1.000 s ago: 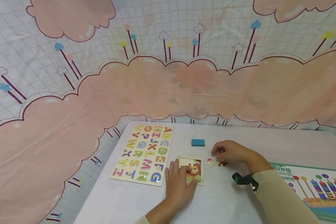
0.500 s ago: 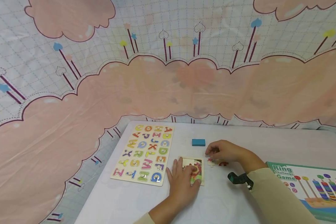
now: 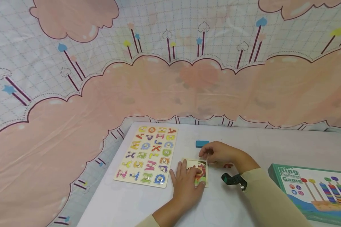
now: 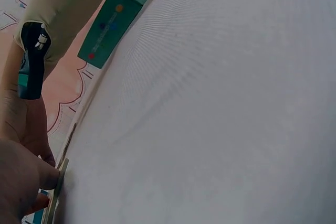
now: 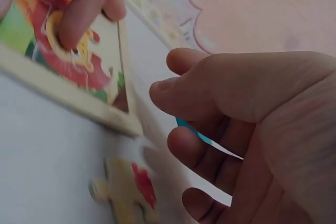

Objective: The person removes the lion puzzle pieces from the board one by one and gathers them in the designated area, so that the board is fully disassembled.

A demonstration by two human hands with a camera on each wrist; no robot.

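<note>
From where I stand, the left hand point(image 3: 184, 186) lies spread over the puzzle point(image 3: 202, 164), a fingertip resting on its picture, the thumb at its near right part. The right hand point(image 3: 220, 153) hangs by the puzzle's far right corner, fingers loosely bent and free. Below it, seen from the right wrist, a cream piece point(image 5: 123, 187) with a red mark lies on the surface point(image 3: 125, 205), near the frame but apart. A reddish piece point(image 3: 228, 165) lies farther right. Beyond the puzzle, on the far side, sits a blue block point(image 3: 201, 144). Left is a letter board point(image 3: 145, 160); over on the right, a game box point(image 3: 309, 192). A pink-clouded backdrop point(image 3: 159, 85) rises behind.
</note>
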